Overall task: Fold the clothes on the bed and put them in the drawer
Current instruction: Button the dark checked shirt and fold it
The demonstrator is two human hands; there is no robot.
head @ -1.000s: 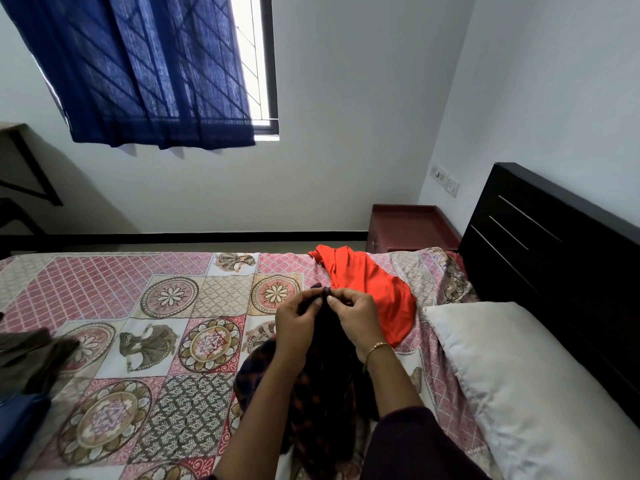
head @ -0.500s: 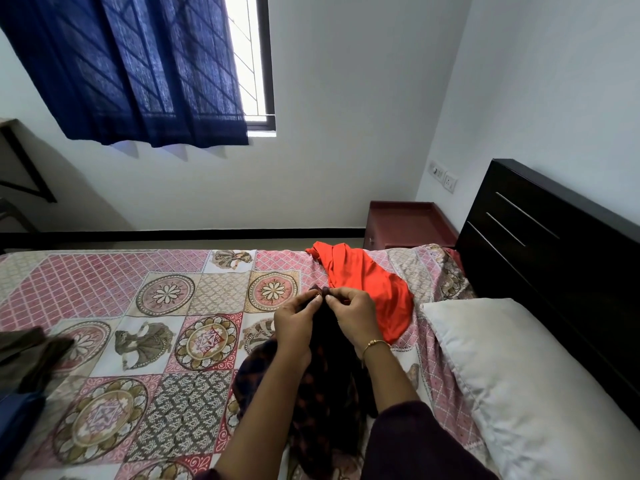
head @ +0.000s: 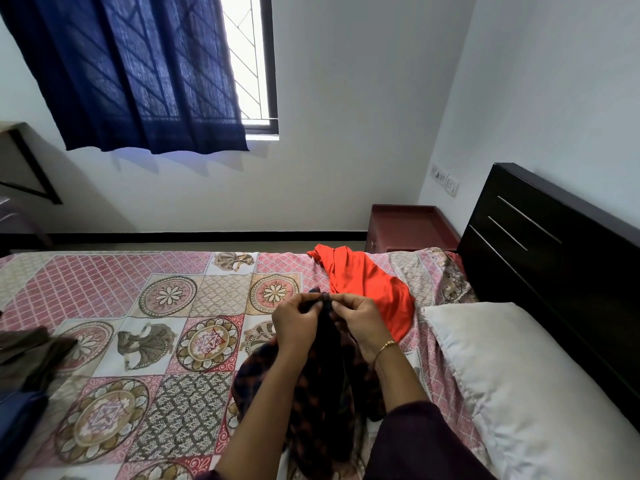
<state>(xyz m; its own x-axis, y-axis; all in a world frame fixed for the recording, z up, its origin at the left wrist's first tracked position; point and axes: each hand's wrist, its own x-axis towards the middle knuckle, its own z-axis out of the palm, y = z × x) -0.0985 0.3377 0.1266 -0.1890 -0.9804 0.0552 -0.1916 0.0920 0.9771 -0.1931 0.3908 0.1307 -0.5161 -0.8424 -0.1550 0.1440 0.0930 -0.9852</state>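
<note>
A dark patterned garment (head: 311, 386) hangs bunched in front of me over the bed (head: 104, 306), lifted by its top edge. My left hand (head: 296, 323) and my right hand (head: 356, 322) pinch that edge side by side, fingertips almost meeting. Behind them an orange garment (head: 363, 278) lies crumpled near the bed's far side. A brown garment (head: 31, 355) and a blue one (head: 17, 420) lie at the bed's left edge.
A white pillow (head: 512, 375) lies to the right against the black headboard (head: 554, 254). A reddish bedside cabinet (head: 405, 226) stands beyond the bed in the corner. A window with a blue curtain (head: 138, 74) is on the far wall.
Both hands keep pinching the garment's top edge close together; the view has shifted slightly, nothing else moved.
</note>
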